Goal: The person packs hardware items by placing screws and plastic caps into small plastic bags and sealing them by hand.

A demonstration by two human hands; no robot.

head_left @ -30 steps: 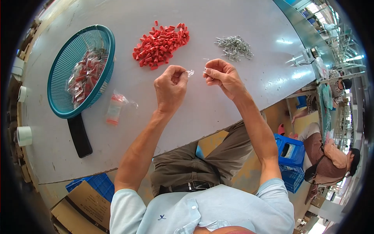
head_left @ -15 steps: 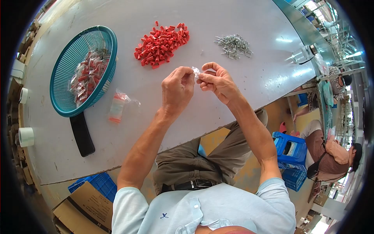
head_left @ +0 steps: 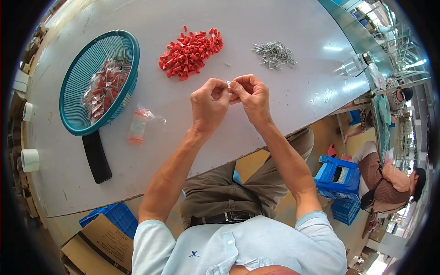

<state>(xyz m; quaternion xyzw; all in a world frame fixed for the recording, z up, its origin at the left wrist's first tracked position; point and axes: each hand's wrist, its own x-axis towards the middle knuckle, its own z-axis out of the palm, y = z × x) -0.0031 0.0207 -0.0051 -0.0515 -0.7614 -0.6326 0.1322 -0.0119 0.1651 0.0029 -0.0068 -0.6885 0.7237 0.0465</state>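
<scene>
On the desk [head_left: 233, 142], a heap of red caps [head_left: 190, 52] and a smaller heap of metal pins [head_left: 275, 55] lie beyond the hands. A black phone [head_left: 97, 160] has its far end hidden by the teal basket [head_left: 68, 103]; two tape rolls [head_left: 30, 160] stand near the left edge, one behind the other. A clear jar [head_left: 355, 65] is at the far right.

The basket holds plastic packets [head_left: 105, 89] with red pieces inside. Beside it lies a bundle of clear bags [head_left: 138, 126] with red ends.

The person's left hand [head_left: 209, 105] and right hand [head_left: 255, 103] meet before the heaps, fingers of both pinched on a small clear plastic piece [head_left: 228, 84], which they mostly cover.
</scene>
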